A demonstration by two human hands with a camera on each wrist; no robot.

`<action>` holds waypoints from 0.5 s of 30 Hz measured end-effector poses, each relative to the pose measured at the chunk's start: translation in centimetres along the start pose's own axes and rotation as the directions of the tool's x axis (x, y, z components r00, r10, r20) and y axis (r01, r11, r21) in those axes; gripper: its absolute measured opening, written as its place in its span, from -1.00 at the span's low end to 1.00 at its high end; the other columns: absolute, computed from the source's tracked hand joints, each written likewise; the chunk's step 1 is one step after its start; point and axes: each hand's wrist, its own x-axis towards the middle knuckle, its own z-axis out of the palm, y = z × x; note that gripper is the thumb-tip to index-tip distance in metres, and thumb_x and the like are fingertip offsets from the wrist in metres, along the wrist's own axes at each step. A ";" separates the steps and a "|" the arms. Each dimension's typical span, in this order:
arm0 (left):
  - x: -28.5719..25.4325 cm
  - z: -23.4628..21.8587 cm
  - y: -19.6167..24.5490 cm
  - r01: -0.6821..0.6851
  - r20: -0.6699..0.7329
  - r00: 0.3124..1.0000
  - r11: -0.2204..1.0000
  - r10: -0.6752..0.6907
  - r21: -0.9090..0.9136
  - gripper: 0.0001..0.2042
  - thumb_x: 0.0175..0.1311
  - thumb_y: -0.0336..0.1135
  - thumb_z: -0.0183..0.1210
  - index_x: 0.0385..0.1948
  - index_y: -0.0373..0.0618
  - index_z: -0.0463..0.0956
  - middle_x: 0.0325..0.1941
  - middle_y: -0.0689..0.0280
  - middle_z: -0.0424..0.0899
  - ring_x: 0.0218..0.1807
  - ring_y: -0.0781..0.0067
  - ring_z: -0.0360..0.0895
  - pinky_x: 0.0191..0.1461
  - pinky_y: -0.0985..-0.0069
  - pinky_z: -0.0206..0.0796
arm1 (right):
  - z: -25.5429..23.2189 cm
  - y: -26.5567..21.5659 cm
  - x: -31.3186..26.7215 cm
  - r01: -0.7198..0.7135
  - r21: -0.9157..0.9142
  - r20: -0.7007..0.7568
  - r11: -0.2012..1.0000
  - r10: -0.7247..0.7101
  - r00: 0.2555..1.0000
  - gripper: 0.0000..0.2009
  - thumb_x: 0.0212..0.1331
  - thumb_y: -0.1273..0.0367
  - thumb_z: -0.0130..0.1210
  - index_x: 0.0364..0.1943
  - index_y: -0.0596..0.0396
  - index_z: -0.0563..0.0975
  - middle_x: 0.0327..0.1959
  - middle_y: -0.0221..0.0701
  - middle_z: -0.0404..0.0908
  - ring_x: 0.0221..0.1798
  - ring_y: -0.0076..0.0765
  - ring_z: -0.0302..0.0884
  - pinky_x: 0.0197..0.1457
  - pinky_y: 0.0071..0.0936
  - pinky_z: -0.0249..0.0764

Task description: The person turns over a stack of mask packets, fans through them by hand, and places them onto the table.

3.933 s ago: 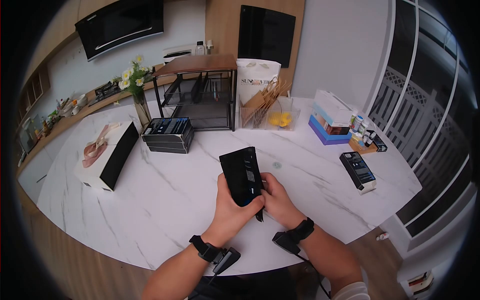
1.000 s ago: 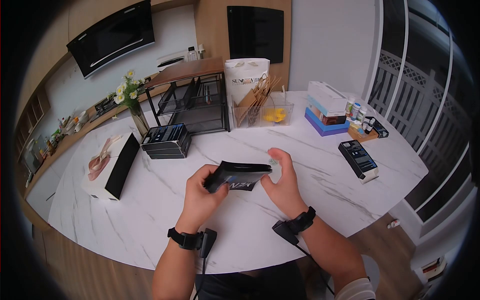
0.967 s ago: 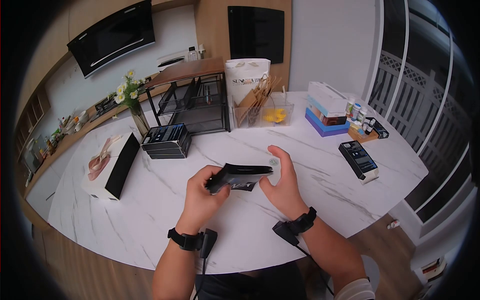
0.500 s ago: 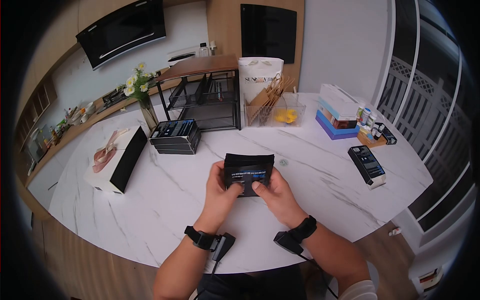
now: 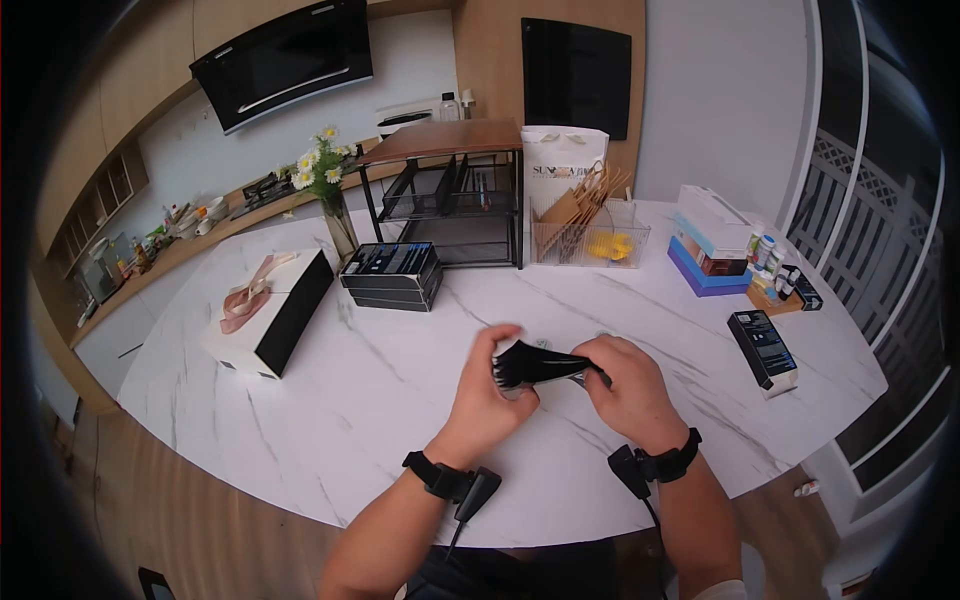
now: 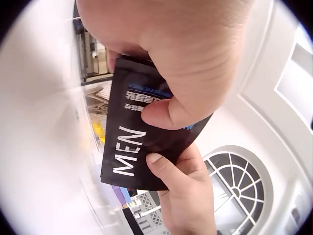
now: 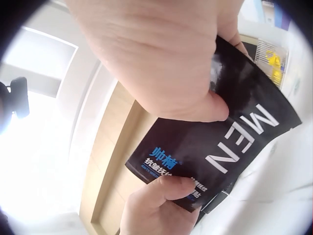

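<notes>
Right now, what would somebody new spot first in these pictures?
Probably the black packet with MEN in white letters, held above the middle of the marble table, the left hand pinching one end and the right hand the other. Next, the daisies in a vase at the back left, and the white box with a pink ribbon beside them.

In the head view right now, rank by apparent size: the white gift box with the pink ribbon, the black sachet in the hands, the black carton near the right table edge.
1. white gift box
2. black sachet and black carton: look alike; the sachet is edge-on and nearer, so unranked.
</notes>
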 end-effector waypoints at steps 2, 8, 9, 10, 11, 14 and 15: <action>-0.5 0.2 -0.7 0.178 0.149 0.976 0.974 -0.157 -0.138 -0.50 -0.01 -0.59 0.22 0.09 -0.20 0.44 0.01 0.29 0.58 0.05 0.48 0.50 0.20 0.49 0.34 | 0.1 0.2 -0.3 0.019 -0.059 0.055 0.998 -0.015 0.998 -0.72 0.04 0.60 0.13 -0.11 0.12 0.60 -0.22 -0.21 0.64 -0.09 0.05 0.58 -0.03 -0.17 0.54; -0.1 0.1 -3.2 0.321 0.004 0.943 0.905 -0.333 -0.279 -0.70 0.02 -0.65 0.18 -0.14 -0.28 0.55 -0.28 0.37 0.64 -0.24 0.61 0.51 -0.13 0.63 0.39 | 2.5 3.1 -0.4 -0.202 0.576 0.011 0.792 0.239 0.971 -0.72 0.15 0.60 0.04 -0.02 0.20 0.54 -0.20 -0.34 0.64 -0.08 -0.41 0.60 0.07 -0.51 0.48; -0.1 0.2 -3.1 0.319 0.011 0.944 0.905 -0.330 -0.282 -0.70 0.02 -0.65 0.18 -0.14 -0.28 0.55 -0.28 0.37 0.64 -0.24 0.61 0.51 -0.13 0.63 0.39 | 3.1 3.6 -0.6 -0.203 0.572 0.006 0.794 0.243 0.970 -0.72 0.15 0.60 0.04 -0.02 0.20 0.54 -0.20 -0.34 0.64 -0.08 -0.41 0.60 0.07 -0.51 0.48; -0.1 0.3 -3.0 0.318 0.000 0.943 0.899 -0.334 -0.300 -0.72 0.02 -0.63 0.19 -0.17 -0.28 0.54 -0.29 0.37 0.63 -0.25 0.61 0.50 -0.14 0.62 0.38 | 3.8 4.0 -0.9 -0.299 0.722 0.051 0.625 0.383 0.923 -0.70 0.15 0.60 0.05 -0.01 0.21 0.52 -0.19 -0.35 0.62 -0.07 -0.42 0.58 0.07 -0.52 0.48; -0.1 0.4 -2.9 0.317 -0.013 0.941 0.894 -0.338 -0.317 -0.74 0.01 -0.62 0.20 -0.20 -0.28 0.53 -0.29 0.37 0.63 -0.25 0.61 0.49 -0.15 0.61 0.38 | 4.4 4.1 -1.2 -0.362 0.835 0.123 0.416 0.499 0.858 -0.69 0.14 0.60 0.06 0.01 0.23 0.50 -0.17 -0.37 0.61 -0.07 -0.44 0.57 0.08 -0.53 0.47; -0.4 0.6 -2.9 0.301 -0.040 0.949 0.937 -0.312 -0.178 -0.75 -0.01 -0.60 0.22 -0.24 -0.26 0.49 -0.32 0.38 0.61 -0.25 0.61 0.48 -0.13 0.59 0.38 | 5.9 3.9 -1.6 -0.421 0.764 0.112 0.488 0.543 0.832 -0.72 0.15 0.59 0.06 -0.02 0.23 0.48 -0.22 -0.40 0.57 -0.13 -0.52 0.49 -0.02 -0.52 0.44; -0.4 0.5 -3.0 0.300 -0.045 0.949 0.937 -0.312 -0.178 -0.75 -0.01 -0.60 0.22 -0.24 -0.26 0.49 -0.32 0.38 0.61 -0.25 0.61 0.48 -0.13 0.59 0.38 | 6.2 3.8 -1.6 -0.433 0.697 0.080 0.571 0.538 0.839 -0.74 0.15 0.57 0.06 -0.04 0.24 0.47 -0.23 -0.41 0.57 -0.16 -0.53 0.47 -0.05 -0.51 0.42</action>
